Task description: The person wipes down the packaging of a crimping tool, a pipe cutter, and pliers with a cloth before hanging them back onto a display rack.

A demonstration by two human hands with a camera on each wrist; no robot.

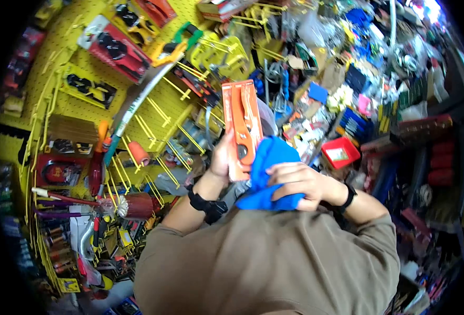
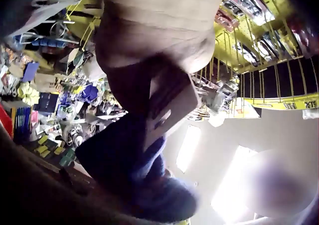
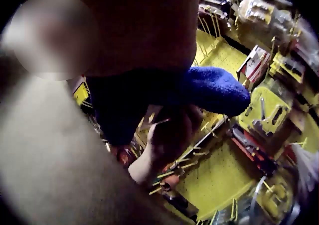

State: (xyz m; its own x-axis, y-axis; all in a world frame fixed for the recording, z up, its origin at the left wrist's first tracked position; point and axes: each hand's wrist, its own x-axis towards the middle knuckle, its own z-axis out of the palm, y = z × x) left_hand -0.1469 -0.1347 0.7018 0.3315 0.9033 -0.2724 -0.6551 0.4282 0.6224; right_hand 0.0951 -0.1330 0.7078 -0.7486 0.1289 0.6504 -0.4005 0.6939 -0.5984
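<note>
Both forearms (image 1: 178, 214) angled inward, right grip (image 1: 301, 182) round cloth (image 1: 274, 153).

Brown short-sleeved shirt (image 1: 266, 257) — black wrist straps (image 1: 206, 206).

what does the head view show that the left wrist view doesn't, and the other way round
Only the head view: the orange tool on the pack's front and both black wristbands.
Only the left wrist view: long light strips overhead.
Both: the left hand holding the pack, the blue cloth, and yellow pegboard.
</note>
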